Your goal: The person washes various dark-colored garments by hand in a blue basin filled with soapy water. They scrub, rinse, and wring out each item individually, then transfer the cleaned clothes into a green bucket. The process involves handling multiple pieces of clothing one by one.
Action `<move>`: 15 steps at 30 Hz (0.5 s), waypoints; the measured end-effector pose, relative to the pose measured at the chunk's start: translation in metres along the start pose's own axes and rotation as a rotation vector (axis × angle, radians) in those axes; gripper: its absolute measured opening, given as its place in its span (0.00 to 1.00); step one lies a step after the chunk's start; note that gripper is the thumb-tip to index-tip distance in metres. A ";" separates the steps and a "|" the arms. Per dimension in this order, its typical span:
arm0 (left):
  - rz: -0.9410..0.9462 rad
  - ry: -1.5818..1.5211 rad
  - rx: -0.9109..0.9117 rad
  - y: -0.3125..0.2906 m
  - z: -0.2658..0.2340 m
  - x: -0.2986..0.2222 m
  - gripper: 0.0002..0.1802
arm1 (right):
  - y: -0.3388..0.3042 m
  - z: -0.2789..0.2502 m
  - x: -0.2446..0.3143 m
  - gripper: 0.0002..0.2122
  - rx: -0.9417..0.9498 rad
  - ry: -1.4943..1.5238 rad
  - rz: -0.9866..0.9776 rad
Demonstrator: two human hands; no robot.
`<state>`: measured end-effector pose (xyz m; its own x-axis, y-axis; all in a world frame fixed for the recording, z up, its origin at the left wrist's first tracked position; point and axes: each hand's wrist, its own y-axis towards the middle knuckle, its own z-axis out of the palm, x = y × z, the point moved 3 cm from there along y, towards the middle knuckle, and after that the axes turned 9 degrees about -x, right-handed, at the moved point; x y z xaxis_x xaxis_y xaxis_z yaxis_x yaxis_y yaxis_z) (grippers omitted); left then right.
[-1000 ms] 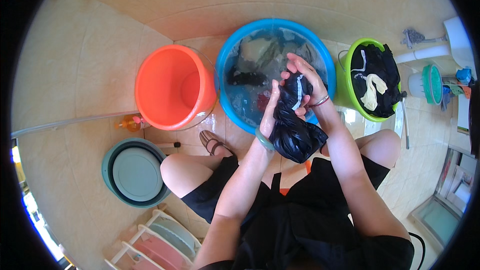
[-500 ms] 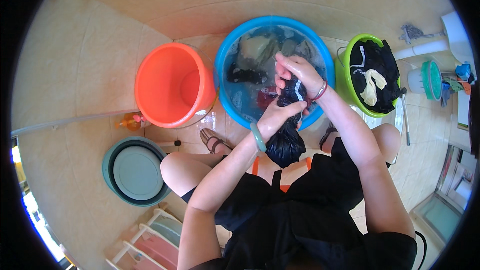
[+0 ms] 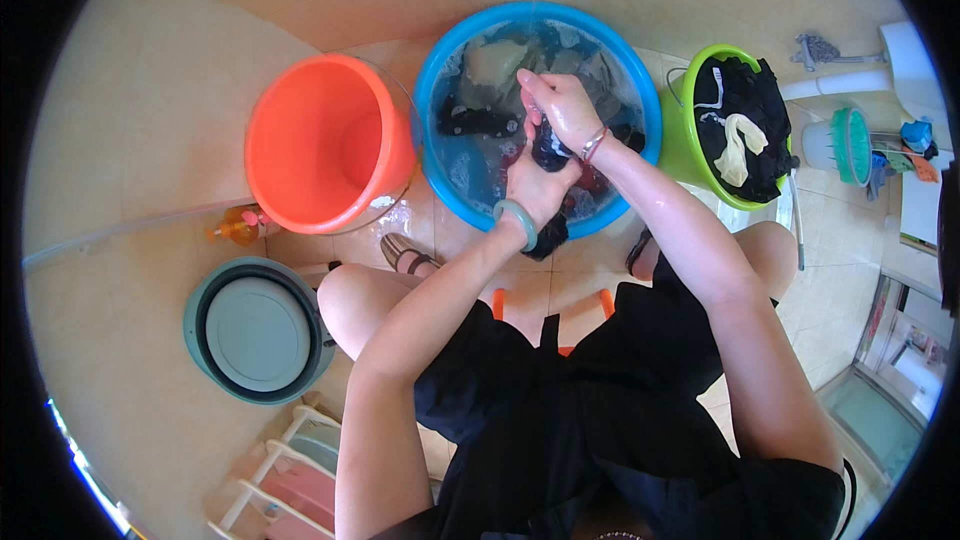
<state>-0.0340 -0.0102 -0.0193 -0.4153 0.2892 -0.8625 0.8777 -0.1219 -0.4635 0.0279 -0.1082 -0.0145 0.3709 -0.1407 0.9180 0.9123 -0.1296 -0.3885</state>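
Note:
A wet black garment [image 3: 549, 153] is squeezed between both hands over the near side of a blue basin [image 3: 432, 70]. My left hand [image 3: 535, 190], with a pale green bangle on the wrist, grips its lower part. My right hand [image 3: 560, 108], with a thin bracelet, grips its upper part. A tail of the black garment hangs down over the basin's near rim. The blue basin holds soapy water and several other soaking clothes.
An empty orange bucket [image 3: 320, 140] stands left of the basin. A green bucket [image 3: 682, 145] with dark clothes and a pale glove stands on the right. A teal collapsible tub [image 3: 258, 330] and a small amber bottle [image 3: 238, 227] lie at the left; a white rack [image 3: 300, 480] is below.
Both hands have moved forward and up with the black garment, from over my lap to over the basin's water. The garment is now bunched tighter between them.

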 end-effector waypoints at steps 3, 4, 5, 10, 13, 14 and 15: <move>0.113 0.086 -0.091 0.012 -0.008 0.015 0.34 | 0.013 0.006 -0.022 0.19 -0.108 0.035 -0.026; 0.088 0.104 -0.103 0.018 -0.009 0.024 0.33 | 0.019 0.008 -0.032 0.19 -0.149 0.053 -0.032; 0.067 0.124 -0.118 0.024 -0.010 0.030 0.33 | 0.024 0.007 -0.039 0.19 -0.200 0.115 0.025; -0.153 -0.451 0.110 0.049 -0.050 0.050 0.27 | 0.037 0.028 -0.042 0.17 0.001 0.443 0.167; -0.272 -0.654 0.001 0.043 -0.100 0.029 0.18 | 0.019 0.054 -0.022 0.30 0.238 0.280 0.297; -0.271 -0.750 0.066 0.036 -0.112 0.014 0.18 | 0.019 0.062 -0.024 0.33 0.257 0.238 0.282; -0.180 -0.720 -0.016 0.039 -0.125 0.006 0.18 | 0.018 0.068 -0.027 0.34 0.286 0.233 0.313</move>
<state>0.0277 0.1057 -0.0174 -0.6023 -0.3917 -0.6955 0.7822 -0.1159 -0.6121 0.0462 -0.0405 -0.0410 0.6165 -0.3500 0.7053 0.7862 0.2246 -0.5758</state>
